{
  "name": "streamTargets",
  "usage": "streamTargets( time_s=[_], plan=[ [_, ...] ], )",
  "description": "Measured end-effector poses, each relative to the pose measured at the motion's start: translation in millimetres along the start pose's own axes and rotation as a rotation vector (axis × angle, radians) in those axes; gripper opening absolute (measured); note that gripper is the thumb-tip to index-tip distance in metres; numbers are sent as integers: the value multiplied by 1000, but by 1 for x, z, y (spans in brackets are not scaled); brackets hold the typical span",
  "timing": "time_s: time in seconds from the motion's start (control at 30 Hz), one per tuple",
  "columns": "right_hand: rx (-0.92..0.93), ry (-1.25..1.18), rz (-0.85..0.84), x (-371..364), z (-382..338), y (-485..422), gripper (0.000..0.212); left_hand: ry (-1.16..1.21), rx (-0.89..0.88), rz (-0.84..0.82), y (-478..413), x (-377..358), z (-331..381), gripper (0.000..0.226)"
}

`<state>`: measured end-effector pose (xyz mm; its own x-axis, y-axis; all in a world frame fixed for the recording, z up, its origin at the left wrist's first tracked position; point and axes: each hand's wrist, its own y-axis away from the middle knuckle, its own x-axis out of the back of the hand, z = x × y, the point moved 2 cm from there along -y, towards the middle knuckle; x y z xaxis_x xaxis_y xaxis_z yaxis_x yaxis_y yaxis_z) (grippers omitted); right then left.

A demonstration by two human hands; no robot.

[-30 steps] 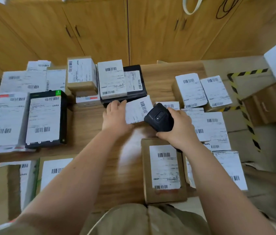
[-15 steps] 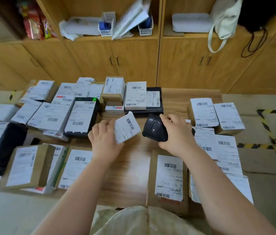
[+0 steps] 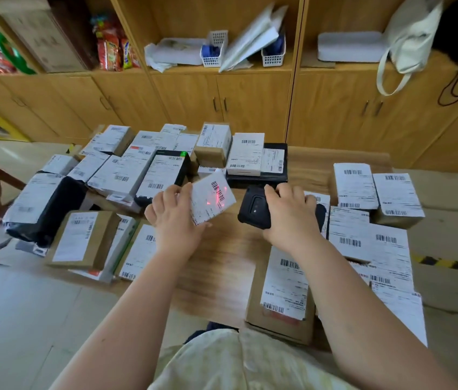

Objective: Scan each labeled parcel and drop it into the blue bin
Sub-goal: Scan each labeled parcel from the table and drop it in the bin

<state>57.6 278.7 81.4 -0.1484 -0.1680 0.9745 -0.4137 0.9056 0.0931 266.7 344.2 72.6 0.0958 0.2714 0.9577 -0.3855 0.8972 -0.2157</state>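
while the black mailer (image 3: 50, 209) and the brown box (image 3: 84, 237) lie flat among the waiting parcels at the left of the table (image 3: 222, 249), my left hand (image 3: 175, 218) holds one small white parcel (image 3: 212, 199) up off the wood. my fingers curl round its left edge and my thumb comes under its near corner, so the hand is closed on it, not spread. the parcel is tilted, its label face turned up and to the right, barcode toward the far end; i cannot tell its long axis for sure at this angle. red light lies across the label just below the barcode. just to the right, near but not touching, is the black scanner (image 3: 256, 209), gripped from above in my right hand (image 3: 289, 218), fingers wrapped over its top, its head aimed left at the label. beyond it to the right sit more labelled boxes (image 3: 371, 237), all flat on the table.

i judge the scan is in hand: the light is on the label, though perhaps not squarely on the bars. the drop would fall to my left hand, since it alone carries the parcel. the blue bin is not in view, so i cannot say which way that hand must go.
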Motion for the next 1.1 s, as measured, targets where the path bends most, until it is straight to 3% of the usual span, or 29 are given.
streamTargets(
  time_s=[0.3, 0.5, 0.7, 0.87, 1.03, 1.1],
  plan=[
    [-146, -123, -33, -7, -4, 10, 80, 22, 19, -120, -12, -5, -16, 97],
    [-461, -356, 86, -15, -13, 16, 78, 155, -18, -358, -40, -22, -19, 88],
    [-737, -561, 289, -33, -41, 50, 70, 114, -280, -435, -47, -28, -11, 84],
    [-991, -551, 391, -50, -63, 116, 80, 227, -505, -558, -29, -32, 13, 85],
    [-1249, -532, 570, -42, -82, 203, 63, 339, -767, -666, 20, -16, 62, 86],
    [-1344, -510, 635, -39, -90, 240, 68, 384, -891, -697, 49, -8, 82, 88]
  ],
)
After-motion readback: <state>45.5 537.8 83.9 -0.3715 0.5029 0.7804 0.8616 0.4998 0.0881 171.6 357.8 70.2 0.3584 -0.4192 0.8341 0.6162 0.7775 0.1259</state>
